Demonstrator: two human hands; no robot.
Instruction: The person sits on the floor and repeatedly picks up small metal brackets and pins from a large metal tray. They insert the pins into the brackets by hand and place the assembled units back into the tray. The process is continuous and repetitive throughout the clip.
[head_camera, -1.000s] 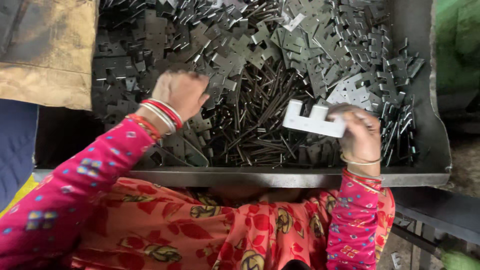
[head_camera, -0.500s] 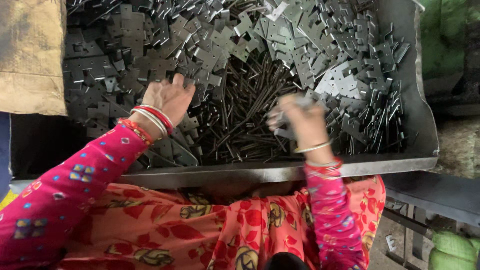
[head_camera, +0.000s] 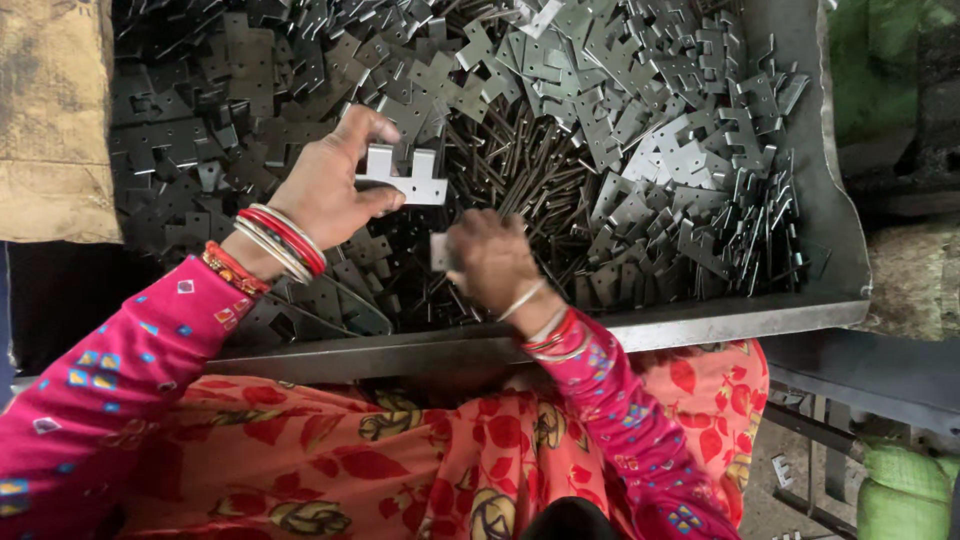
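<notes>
My left hand holds a light grey notched metal plate between thumb and fingers, just above the pile. My right hand is close beside it, fingers curled around a small flat metal piece whose edge shows at the left of the hand. Both hands hover over a heap of thin dark metal pins in the middle of a metal tray. Red and white bangles ring both wrists, and pink patterned sleeves cover the arms.
Several flat notched metal plates are piled across the tray, dark ones at the left, lighter ones at the right. A brown sack lies at the far left. A green sack sits at the lower right below the tray's front edge.
The right hand moved left across the tray toward the left hand. The light notched plate, in the right hand a second ago, is now in the left hand, which has lifted off the pile.
</notes>
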